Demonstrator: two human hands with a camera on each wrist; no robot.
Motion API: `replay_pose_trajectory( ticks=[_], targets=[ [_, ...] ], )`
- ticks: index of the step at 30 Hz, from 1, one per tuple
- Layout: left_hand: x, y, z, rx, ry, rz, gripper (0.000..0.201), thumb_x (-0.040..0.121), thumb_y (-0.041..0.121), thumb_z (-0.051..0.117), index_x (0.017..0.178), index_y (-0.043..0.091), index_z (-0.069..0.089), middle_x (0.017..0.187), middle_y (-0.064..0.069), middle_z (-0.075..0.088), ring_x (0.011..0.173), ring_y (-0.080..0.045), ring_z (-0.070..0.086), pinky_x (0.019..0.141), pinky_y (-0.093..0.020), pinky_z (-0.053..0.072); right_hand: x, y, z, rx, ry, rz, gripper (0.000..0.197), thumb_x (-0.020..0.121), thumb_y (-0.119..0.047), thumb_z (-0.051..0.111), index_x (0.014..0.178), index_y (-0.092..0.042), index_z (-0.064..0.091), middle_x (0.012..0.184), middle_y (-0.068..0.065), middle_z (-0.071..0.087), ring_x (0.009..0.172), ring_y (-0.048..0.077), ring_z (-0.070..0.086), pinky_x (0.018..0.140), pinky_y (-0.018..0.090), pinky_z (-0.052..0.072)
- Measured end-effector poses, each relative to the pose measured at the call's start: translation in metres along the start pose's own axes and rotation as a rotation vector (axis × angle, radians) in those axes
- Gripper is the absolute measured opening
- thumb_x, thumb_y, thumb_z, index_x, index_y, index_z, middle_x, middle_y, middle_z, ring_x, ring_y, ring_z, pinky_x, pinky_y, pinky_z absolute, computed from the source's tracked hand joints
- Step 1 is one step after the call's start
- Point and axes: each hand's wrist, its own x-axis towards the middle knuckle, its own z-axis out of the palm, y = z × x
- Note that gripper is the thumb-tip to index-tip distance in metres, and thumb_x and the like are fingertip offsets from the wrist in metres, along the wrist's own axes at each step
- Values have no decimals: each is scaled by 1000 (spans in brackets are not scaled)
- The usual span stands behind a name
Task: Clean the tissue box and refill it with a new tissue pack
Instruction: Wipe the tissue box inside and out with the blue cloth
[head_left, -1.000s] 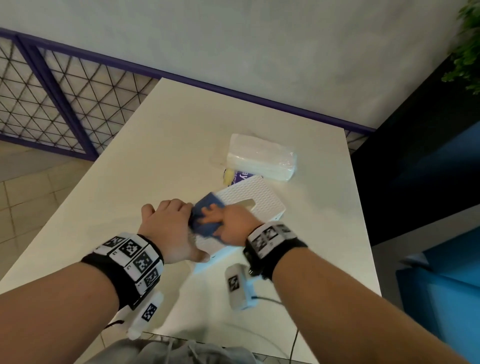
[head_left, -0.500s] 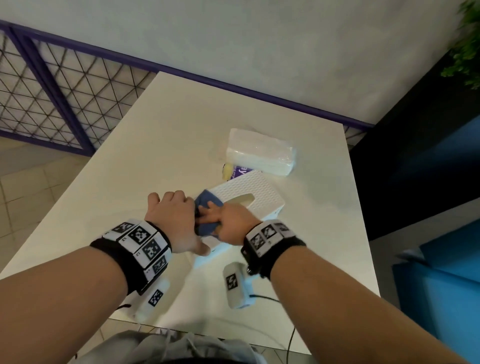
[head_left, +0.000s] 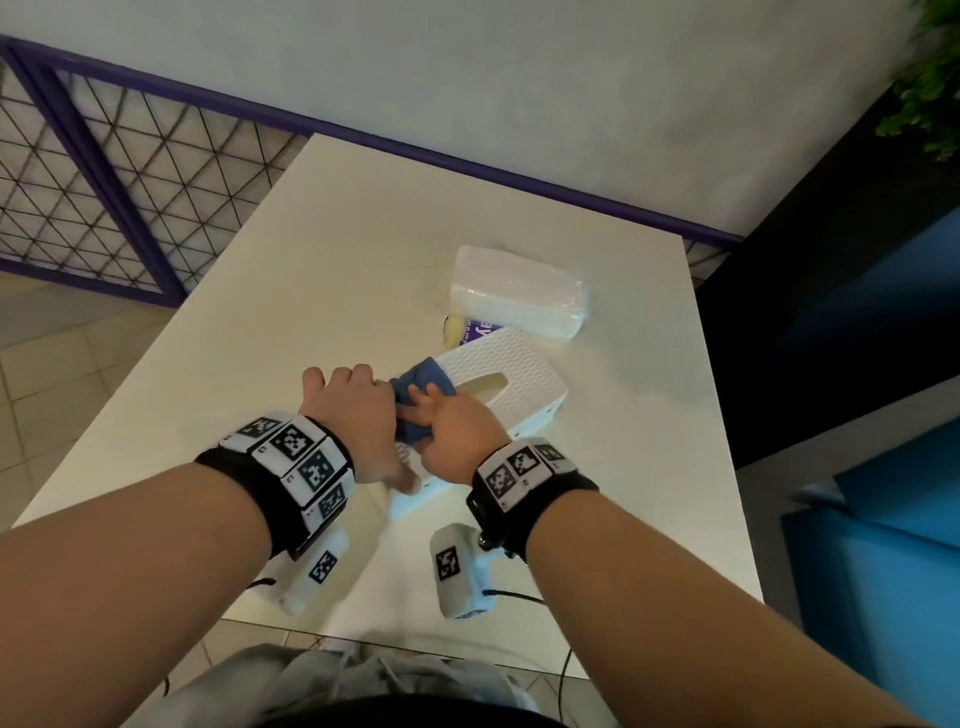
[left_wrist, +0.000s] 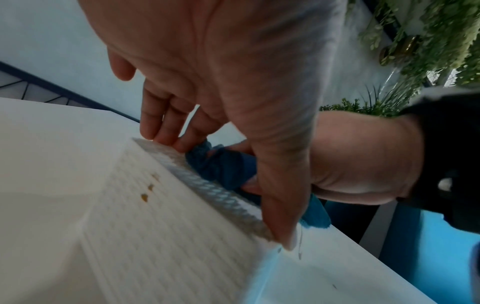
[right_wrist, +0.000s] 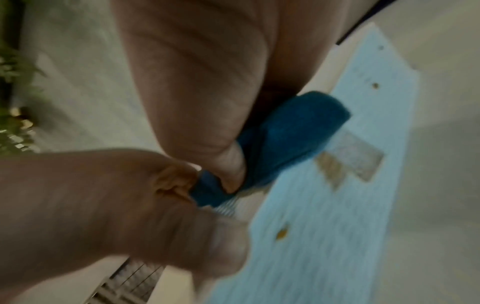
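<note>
The tissue box (head_left: 524, 358) is white with a woven lattice pattern, the cloth (head_left: 423, 376) blue, the table (head_left: 337, 260) cream.

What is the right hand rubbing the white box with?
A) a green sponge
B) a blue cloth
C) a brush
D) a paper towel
B: the right hand holds a bunched blue cloth against the top of the white tissue box.
</note>
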Motion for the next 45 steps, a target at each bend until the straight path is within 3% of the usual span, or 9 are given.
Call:
replay_pose_trajectory(
  ticks=[5, 8, 12, 18, 22, 32, 35, 40, 45],
  targets=[
    [-2, -1, -3, -7, -29, 11, 95, 44, 86, 60, 113, 21, 52, 103, 2, 43, 107, -22, 45, 96, -45, 28, -9, 68, -15, -88, -13, 242, 52, 100, -28, 35, 150, -34, 20, 161, -9, 9, 149, 12, 10, 118, 56, 2],
    [-2, -3, 0, -22, -17, 18, 98, 45, 87, 58, 117, 21, 51, 108, 1, 45, 109, -22, 44, 96, -45, 27, -8, 84, -24, -9, 23, 294, 49, 100, -30, 38, 148, -31, 27, 159, -4, 20, 146, 17, 22, 119, 42, 16],
    [-6, -11, 7, 36, -23, 46, 109, 61, 86, 51, 141, 14, 32, 139, -6, 36, 128, -26, 36, 102, -47, 25, -18, 88, -24, 594, 473, 510, 33, 95, -17, 48, 125, -10, 58, 120, 13, 65, 110, 30, 60, 92, 30, 44],
    [-10, 12, 8, -28, 17, 397, 59, 98, 32, 40, 151, 25, 15, 150, 3, 27, 127, -19, 38, 99, -38, 25, -77, 120, 1, 1124, 867, 673, 10, 92, -16, 52, 93, -19, 61, 103, 21, 68, 100, 37, 63, 92, 52, 51],
    [2, 28, 5, 63, -147, 472, 68, 96, 18, 34, 153, 21, -4, 142, 0, 39, 93, -22, 49, 94, -41, 28, -111, 125, 26, 1255, 864, 685, 12, 88, -25, 53, 89, -28, 65, 105, 16, 69, 102, 35, 64, 94, 56, 50],
    [35, 28, -45, -561, -92, 361, 60, 102, 26, 38, 153, 29, 9, 158, -2, 26, 142, -20, 31, 111, -26, 26, -129, 86, 17, 1415, 839, 374, 26, 98, -14, 45, 113, -25, 63, 111, 1, 70, 108, 18, 63, 96, 33, 49],
    [39, 36, -70, -674, 0, 331, 54, 102, 23, 40, 152, 20, 20, 145, -8, 45, 129, -25, 48, 99, -20, 35, -114, 58, -6, 1353, 768, 97, 33, 96, -20, 47, 127, -24, 57, 128, 1, 63, 117, 9, 57, 99, 25, 43],
    [36, 36, -94, -863, 74, 395, 45, 97, 14, 47, 138, 31, 40, 123, -1, 61, 115, -19, 58, 97, -28, 44, -77, 28, -19, 868, 660, -24, 64, 100, -20, 43, 139, -45, -1, 150, -22, -17, 143, 4, -20, 119, 26, -3],
    [29, 30, -89, -973, 52, 336, 46, 99, 17, 46, 143, 32, 40, 123, -4, 61, 114, -20, 57, 102, -34, 41, -60, 82, -74, 857, 769, 237, 62, 102, -27, 37, 150, -31, -1, 161, -4, -7, 149, 20, 4, 120, 42, 17]
  ],
)
